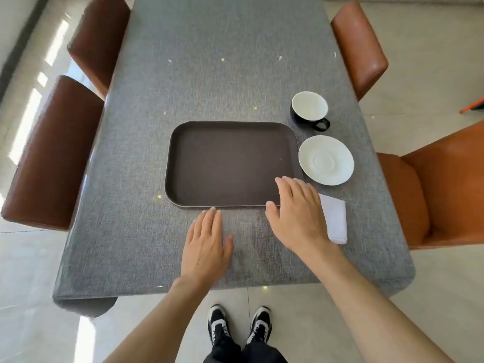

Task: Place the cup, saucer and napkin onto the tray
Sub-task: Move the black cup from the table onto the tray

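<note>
A dark brown rectangular tray (180, 142) lies bare in the middle of the grey table. Right of it stands a black cup (309, 111) with a white inside, its handle toward me. Nearer me lies a white saucer (326, 160), close to the tray's right edge. A folded white napkin (336, 218) lies nearest me, partly hidden by my right hand (296, 213). That hand hovers open, palm down, over the tray's near right corner. My left hand (207, 244) is flat and open on the tablecloth just short of the tray's near edge.
The grey tablecloth (222, 61) covers a long table. Two dark brown chairs (52, 153) stand along the left side and two orange ones (445, 184) along the right. My feet (239, 326) show on the tiled floor below the near table edge.
</note>
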